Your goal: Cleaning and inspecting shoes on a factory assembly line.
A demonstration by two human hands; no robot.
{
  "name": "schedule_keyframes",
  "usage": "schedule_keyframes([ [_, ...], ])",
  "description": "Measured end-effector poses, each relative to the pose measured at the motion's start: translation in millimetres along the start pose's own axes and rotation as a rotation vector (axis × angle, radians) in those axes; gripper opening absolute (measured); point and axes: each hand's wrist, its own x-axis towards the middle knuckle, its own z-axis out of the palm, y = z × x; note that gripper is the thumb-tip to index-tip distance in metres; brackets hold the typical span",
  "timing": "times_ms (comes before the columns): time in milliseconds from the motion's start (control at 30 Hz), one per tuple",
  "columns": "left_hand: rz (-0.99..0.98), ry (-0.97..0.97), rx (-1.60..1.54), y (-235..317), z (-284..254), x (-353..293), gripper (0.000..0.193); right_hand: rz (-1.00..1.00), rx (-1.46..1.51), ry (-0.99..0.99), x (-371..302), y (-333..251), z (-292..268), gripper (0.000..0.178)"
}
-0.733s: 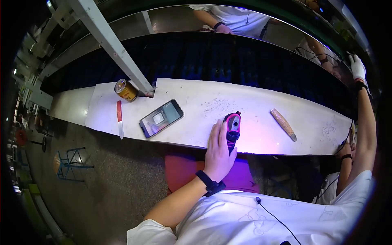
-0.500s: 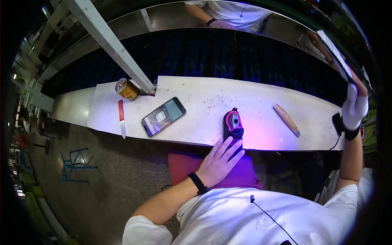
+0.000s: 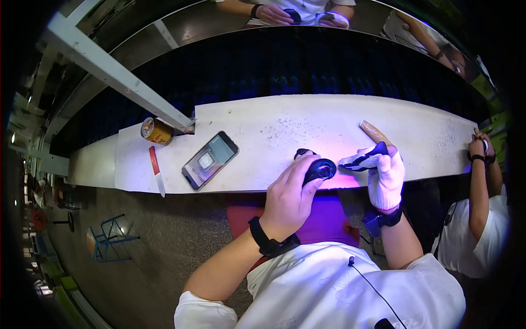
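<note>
My bare left hand (image 3: 287,192) is wrapped round a dark shoe (image 3: 319,171), lifted a little off the near edge of the white worktop. The shoe's rounded dark end points right, and most of the rest hides behind my fingers. Just to its right, apart from it, is my right hand (image 3: 383,175) in a white knitted glove. Its fingers are drawn together and point left. Something dark lies along them; whether it is a held piece or part of the glove is unclear. A tan-handled tool (image 3: 375,132) lies beyond that hand.
On the left of the worktop (image 3: 241,120) lie a phone (image 3: 210,160), a red-handled knife (image 3: 156,171) and a yellow can (image 3: 156,131). A pale metal post (image 3: 126,82) slants above them. Another person's hands (image 3: 480,147) are at the far right. A stool (image 3: 112,238) stands on the floor.
My left hand has gone from lying flat on the shoe to gripping and raising it. From high at the far right, beside a flat white strip, my gloved right hand has come down next to the shoe.
</note>
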Motion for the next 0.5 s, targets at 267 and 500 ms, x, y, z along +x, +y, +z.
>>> schedule_keyframes([
  [267, 0.091, 0.145, -0.148, -15, 17, -19, 0.024, 0.295, 0.084, -0.311, -19, -16, 51, 0.029],
  [500, -0.042, 0.033, -0.219, 4, 10, -40, 0.006, 0.032, 0.144, -0.208, -42, 15, 65, 0.031],
])
